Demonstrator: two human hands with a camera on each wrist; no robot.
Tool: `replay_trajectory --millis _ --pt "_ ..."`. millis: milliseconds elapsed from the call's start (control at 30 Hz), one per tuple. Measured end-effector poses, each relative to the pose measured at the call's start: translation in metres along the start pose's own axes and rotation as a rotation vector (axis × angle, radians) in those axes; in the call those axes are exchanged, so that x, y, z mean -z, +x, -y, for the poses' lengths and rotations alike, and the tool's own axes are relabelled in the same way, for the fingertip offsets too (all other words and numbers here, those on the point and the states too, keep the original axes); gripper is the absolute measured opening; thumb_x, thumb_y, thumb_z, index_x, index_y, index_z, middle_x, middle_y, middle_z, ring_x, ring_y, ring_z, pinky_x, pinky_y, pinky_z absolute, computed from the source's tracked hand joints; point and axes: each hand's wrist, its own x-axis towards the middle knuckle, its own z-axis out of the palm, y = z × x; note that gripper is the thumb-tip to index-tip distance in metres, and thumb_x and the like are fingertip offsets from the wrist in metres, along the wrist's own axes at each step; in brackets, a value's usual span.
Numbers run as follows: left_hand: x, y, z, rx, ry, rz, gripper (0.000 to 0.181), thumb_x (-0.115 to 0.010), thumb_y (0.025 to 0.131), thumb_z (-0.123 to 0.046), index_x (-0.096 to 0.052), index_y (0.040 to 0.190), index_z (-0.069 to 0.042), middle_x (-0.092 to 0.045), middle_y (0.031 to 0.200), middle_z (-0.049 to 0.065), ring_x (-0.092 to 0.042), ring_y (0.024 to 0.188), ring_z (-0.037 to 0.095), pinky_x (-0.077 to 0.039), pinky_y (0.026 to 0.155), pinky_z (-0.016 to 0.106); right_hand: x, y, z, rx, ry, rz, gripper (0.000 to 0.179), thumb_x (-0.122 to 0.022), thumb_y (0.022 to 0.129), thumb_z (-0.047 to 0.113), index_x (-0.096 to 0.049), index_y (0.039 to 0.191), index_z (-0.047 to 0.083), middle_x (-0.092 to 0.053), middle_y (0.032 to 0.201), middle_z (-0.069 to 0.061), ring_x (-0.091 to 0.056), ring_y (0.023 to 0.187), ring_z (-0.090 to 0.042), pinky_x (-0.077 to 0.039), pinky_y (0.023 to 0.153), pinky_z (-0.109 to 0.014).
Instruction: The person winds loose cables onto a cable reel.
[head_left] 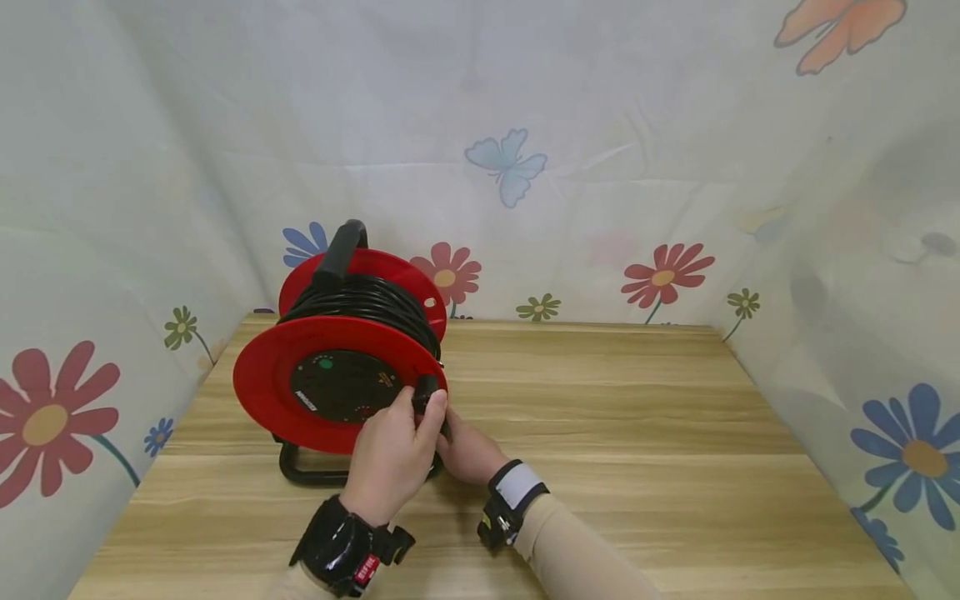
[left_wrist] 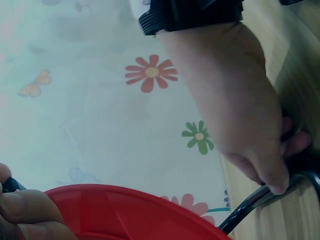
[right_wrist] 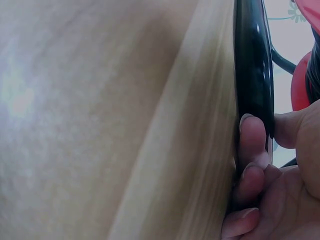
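Note:
A red cable reel (head_left: 258, 375) wound with black cable (head_left: 360, 300) stands on the left of the table. With fingers and thumb, my left hand (head_left: 390, 454) grips the black knob (head_left: 426, 387) near the right edge of the reel's front disc. In the left wrist view, that hand's fingers (left_wrist: 35, 212) show at the lower left beside the red rim. Low at the reel's right side, my right hand (head_left: 468, 452) holds the black tube frame (head_left: 318, 477). The right wrist view shows its fingers (right_wrist: 252, 135) curled round the black tube (right_wrist: 254, 65), thumb opposite.
The wood-grain table (head_left: 600, 417) extends to the right of the reel. A flower-printed cloth (head_left: 600, 108) hangs behind the table and along both sides. The reel's black carrying handle (head_left: 341, 254) rises at its top.

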Motion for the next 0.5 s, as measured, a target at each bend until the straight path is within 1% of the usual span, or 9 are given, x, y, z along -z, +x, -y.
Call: replay_trajectory --millis 133,300,400,500 --pt "-0.005 -0.002 0.003 0.019 0.009 0.028 0.057 -0.031 0.095 -0.062 -0.050 0.077 -0.011 -0.046 0.057 0.003 -0.045 0.050 0.017 -0.031 0.045 0.028 -0.001 0.001 -0.003 0.032 -0.016 -0.012 0.051 -0.042 0.101 0.034 -0.034 0.144 0.009 -0.063 0.122 -0.016 -0.056 0.083 -0.017 -0.051 0.080 -0.041" --pt "-0.011 -0.005 0.007 0.045 0.025 0.065 0.046 -0.041 0.097 -0.050 -0.050 0.075 -0.012 -0.048 0.057 0.003 -0.046 0.051 0.016 -0.034 0.046 0.028 -0.002 0.001 -0.005 0.072 -0.022 -0.019 0.049 -0.044 0.100 0.033 -0.039 0.139 0.004 -0.064 0.118 -0.016 -0.056 0.084 -0.016 -0.051 0.085 -0.041" --pt "-0.014 -0.006 0.010 0.062 0.033 0.087 0.041 -0.046 0.097 -0.046 -0.050 0.074 -0.012 -0.048 0.056 0.002 -0.045 0.050 0.016 -0.033 0.045 0.028 -0.002 0.002 -0.004 0.127 -0.049 -0.029 0.043 -0.045 0.100 0.028 -0.042 0.133 0.001 -0.064 0.116 -0.017 -0.056 0.083 -0.016 -0.052 0.086 -0.041" --pt "-0.017 -0.009 0.014 0.075 0.043 0.105 0.043 -0.044 0.097 -0.047 -0.050 0.073 -0.012 -0.046 0.056 0.002 -0.045 0.049 0.016 -0.032 0.045 0.028 -0.002 0.001 -0.003 0.185 -0.094 -0.045 0.039 -0.045 0.100 0.022 -0.041 0.132 0.000 -0.064 0.113 -0.017 -0.056 0.080 -0.016 -0.053 0.082 -0.038"
